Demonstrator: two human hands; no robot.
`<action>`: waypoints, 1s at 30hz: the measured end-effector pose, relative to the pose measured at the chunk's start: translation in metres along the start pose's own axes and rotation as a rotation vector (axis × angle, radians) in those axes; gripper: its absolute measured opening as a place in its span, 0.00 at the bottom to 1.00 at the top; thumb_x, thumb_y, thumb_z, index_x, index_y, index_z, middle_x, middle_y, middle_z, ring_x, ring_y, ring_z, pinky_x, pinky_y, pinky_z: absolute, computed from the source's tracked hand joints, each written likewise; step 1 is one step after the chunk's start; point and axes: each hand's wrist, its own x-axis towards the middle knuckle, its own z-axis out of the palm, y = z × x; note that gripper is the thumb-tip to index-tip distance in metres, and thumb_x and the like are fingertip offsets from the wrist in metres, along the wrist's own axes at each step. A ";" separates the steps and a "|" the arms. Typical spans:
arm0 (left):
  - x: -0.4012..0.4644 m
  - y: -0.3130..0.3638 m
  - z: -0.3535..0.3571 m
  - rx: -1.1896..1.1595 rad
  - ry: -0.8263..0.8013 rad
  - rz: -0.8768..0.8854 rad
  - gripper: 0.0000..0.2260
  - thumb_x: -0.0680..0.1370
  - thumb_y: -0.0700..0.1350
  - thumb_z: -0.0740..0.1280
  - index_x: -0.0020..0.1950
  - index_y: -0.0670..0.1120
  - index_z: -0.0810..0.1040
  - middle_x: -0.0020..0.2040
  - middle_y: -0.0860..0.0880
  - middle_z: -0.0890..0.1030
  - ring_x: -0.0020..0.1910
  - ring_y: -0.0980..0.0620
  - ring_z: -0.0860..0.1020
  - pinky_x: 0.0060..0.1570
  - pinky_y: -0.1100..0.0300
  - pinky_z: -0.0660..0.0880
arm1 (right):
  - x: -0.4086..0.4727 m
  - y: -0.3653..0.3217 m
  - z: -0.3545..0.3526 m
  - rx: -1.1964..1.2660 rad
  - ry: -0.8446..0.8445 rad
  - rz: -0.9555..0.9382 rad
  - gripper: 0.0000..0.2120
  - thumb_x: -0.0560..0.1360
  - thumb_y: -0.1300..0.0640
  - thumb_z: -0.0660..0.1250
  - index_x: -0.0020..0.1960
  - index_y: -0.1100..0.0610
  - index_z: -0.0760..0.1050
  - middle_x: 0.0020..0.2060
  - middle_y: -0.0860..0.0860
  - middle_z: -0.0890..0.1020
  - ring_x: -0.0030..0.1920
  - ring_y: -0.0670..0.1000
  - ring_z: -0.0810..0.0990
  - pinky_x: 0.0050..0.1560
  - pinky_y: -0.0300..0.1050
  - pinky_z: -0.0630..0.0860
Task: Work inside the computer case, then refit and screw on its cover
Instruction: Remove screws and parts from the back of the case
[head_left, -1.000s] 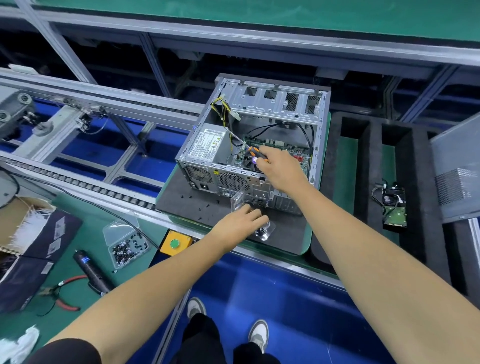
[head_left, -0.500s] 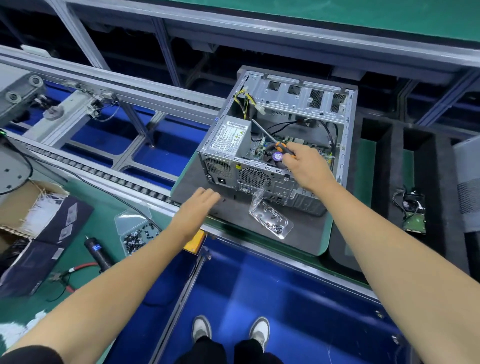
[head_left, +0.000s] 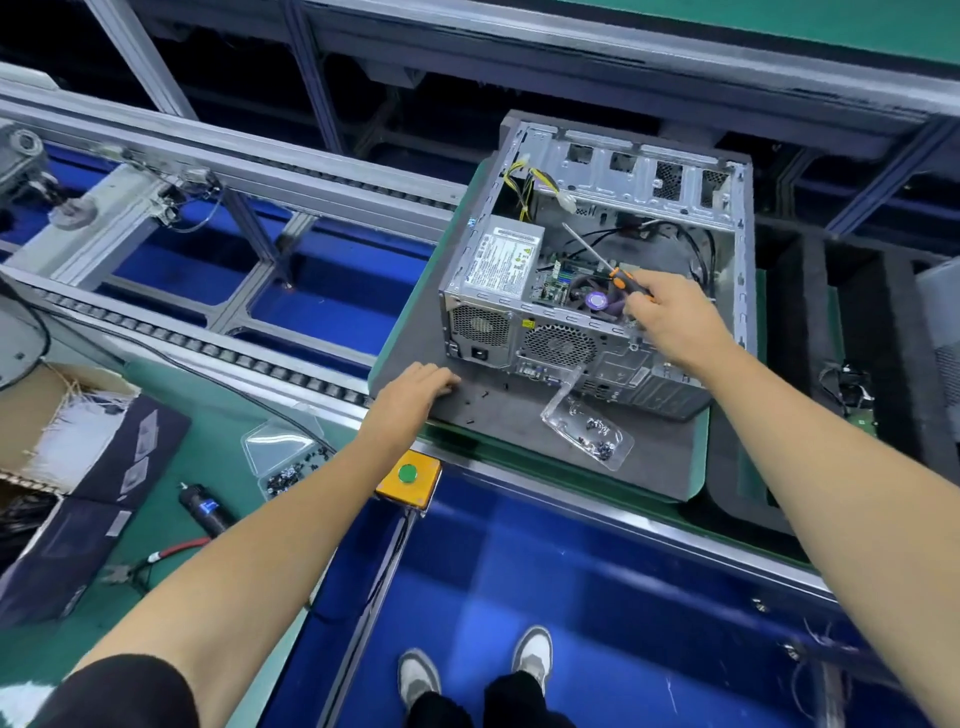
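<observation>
Moved since a second ago: left hand (head_left: 415, 391) off the clear plastic screw tray (head_left: 587, 430), now lying with fingers loosely curled, holding nothing, on the near left corner of the grey foam mat (head_left: 519, 441). Right hand (head_left: 665, 319) over the open computer case (head_left: 597, 270), fingers wrapped round the orange-and-black screwdriver (head_left: 605, 260), shaft angled up and left above the motherboard. Case lying on its side on the mat, cover off, power supply (head_left: 501, 262) at its left end, fan with purple hub (head_left: 596, 300) just beside the knuckles. Screw tray leaning against the case's rear panel, dark screws inside. Yellow box with green button (head_left: 408, 479) at the surface edge, below the left wrist. Second screw tray (head_left: 283, 457), black tool (head_left: 205, 512) and red-handled pliers (head_left: 156, 561) on the green surface (head_left: 208, 415), well apart to the left.
</observation>
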 end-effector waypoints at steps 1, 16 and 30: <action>-0.001 -0.002 0.002 -0.022 0.016 0.020 0.15 0.80 0.35 0.68 0.63 0.50 0.78 0.57 0.51 0.80 0.57 0.55 0.75 0.55 0.53 0.77 | 0.000 0.000 0.000 0.005 0.001 -0.002 0.15 0.73 0.49 0.55 0.47 0.56 0.75 0.42 0.57 0.84 0.40 0.62 0.79 0.45 0.59 0.78; -0.004 0.001 0.019 -0.148 -0.002 0.274 0.09 0.77 0.38 0.74 0.55 0.45 0.87 0.60 0.48 0.84 0.64 0.62 0.71 0.68 0.71 0.52 | -0.005 -0.004 0.000 0.131 0.024 0.021 0.08 0.75 0.57 0.58 0.42 0.51 0.76 0.25 0.36 0.75 0.24 0.43 0.66 0.32 0.45 0.62; 0.014 0.021 0.013 -0.042 0.056 0.109 0.05 0.80 0.47 0.71 0.49 0.45 0.82 0.47 0.49 0.81 0.46 0.45 0.74 0.51 0.62 0.62 | -0.003 -0.004 0.000 0.125 0.030 0.029 0.09 0.75 0.56 0.58 0.39 0.47 0.73 0.25 0.40 0.75 0.24 0.43 0.67 0.30 0.44 0.65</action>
